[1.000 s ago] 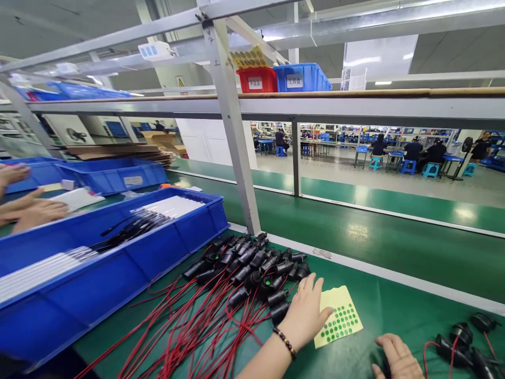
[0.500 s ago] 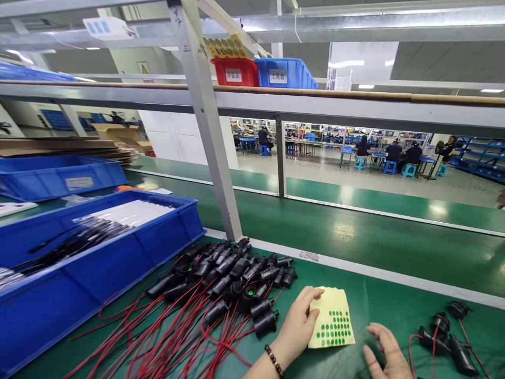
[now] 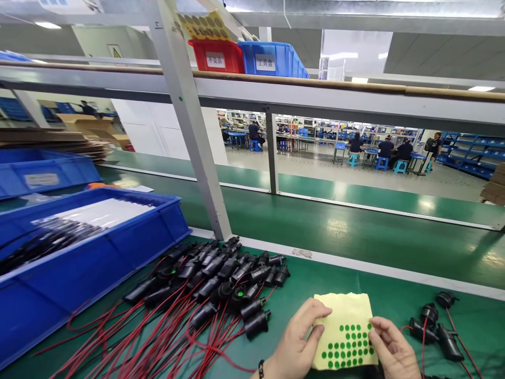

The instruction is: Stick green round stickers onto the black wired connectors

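Both hands, left (image 3: 294, 347) and right (image 3: 394, 351), grip pinched on pale yellow backing sheet of green round stickers (image 3: 344, 332), low over green desk (image 3: 355, 237). Risk: peeling may curl sheet, stickers snagging nearby black sockets with red leads (image 3: 221, 276).

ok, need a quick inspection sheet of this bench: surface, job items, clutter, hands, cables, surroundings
Surface: green bench mat, with a green belt behind it.
Job's things: yellow sticker sheet with green dots on its lower part, held over the mat.
Clutter: pile of black connectors left of the sheet; a few more connectors on the right; blue bin of parts at left.
Grippers: left hand grips the sheet's left edge; right hand has fingertips on its right edge.
Cables: red wires trail from the pile toward the near edge, tangled.
Surroundings: grey frame post; red bin and another blue bin on the shelf; seated people far behind.
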